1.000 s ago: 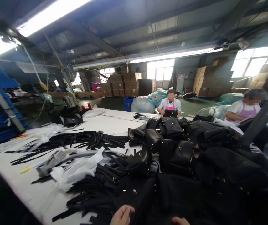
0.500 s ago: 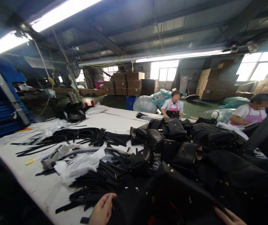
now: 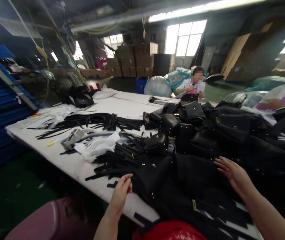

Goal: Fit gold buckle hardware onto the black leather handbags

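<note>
A black leather-like bag (image 3: 154, 175) with small gold metal fittings lies on the near side of the table in front of me. At its left corner, the fingers of my left hand (image 3: 124, 188) are pinched together on the edge. My right hand (image 3: 232, 171) is over the bag's right side, fingers stretched out and slightly apart; whether they touch the black material is unclear. Behind the bag is a heap of similar black bags (image 3: 189, 111). Bundles of black straps (image 3: 107, 163) lie to the left, beside crumpled white wrapping (image 3: 100, 145).
The white table (image 3: 70, 163) has its edge along my left. Yellow-handled scissors (image 3: 54, 142) appear near that edge. A pink chair-like shape (image 3: 40, 221) stands below left. Across the table sits a co-worker in a pink apron (image 3: 194, 87), another (image 3: 279, 96) at right.
My view has tilted down. My right hand has come off the raised black panel's edge and is now open above it; the bag lies lower. My left hand stays at the left corner.
</note>
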Demonstrator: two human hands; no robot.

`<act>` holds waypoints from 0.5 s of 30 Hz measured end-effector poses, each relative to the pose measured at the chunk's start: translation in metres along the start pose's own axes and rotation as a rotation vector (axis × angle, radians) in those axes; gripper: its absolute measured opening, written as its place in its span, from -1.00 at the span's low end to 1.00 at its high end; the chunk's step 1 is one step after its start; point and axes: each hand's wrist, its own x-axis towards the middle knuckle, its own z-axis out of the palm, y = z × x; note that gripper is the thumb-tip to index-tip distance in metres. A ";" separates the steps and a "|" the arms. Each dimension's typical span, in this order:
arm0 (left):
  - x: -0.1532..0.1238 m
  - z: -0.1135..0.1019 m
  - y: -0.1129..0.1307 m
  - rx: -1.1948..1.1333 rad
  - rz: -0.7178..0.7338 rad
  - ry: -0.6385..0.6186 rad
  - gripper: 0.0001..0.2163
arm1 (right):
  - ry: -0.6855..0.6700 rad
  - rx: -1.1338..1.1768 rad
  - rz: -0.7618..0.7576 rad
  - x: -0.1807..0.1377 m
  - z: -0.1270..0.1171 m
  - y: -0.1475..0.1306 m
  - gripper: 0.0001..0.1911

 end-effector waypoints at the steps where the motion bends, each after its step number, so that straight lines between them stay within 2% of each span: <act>1: -0.003 -0.002 0.003 -0.012 -0.032 -0.032 -0.55 | -0.048 -0.065 0.010 -0.009 0.011 0.012 -0.57; 6: -0.009 -0.026 0.006 -0.095 -0.151 -0.073 -0.63 | -0.320 -0.429 -0.003 -0.042 0.056 0.065 -0.57; 8: -0.010 -0.040 0.008 -0.110 -0.172 -0.053 -0.64 | -0.431 -0.564 -0.071 -0.051 0.078 0.080 -0.60; 11: -0.008 -0.061 0.015 -0.097 -0.201 -0.016 -0.70 | -0.558 -0.738 -0.253 -0.054 0.117 0.093 -0.61; 13: -0.003 -0.074 0.022 -0.079 -0.213 -0.002 -0.75 | -0.581 -0.856 -0.357 -0.047 0.147 0.098 -0.54; 15: 0.002 -0.087 0.030 -0.071 -0.219 0.004 -0.78 | -0.526 -0.962 -0.391 -0.034 0.176 0.100 -0.42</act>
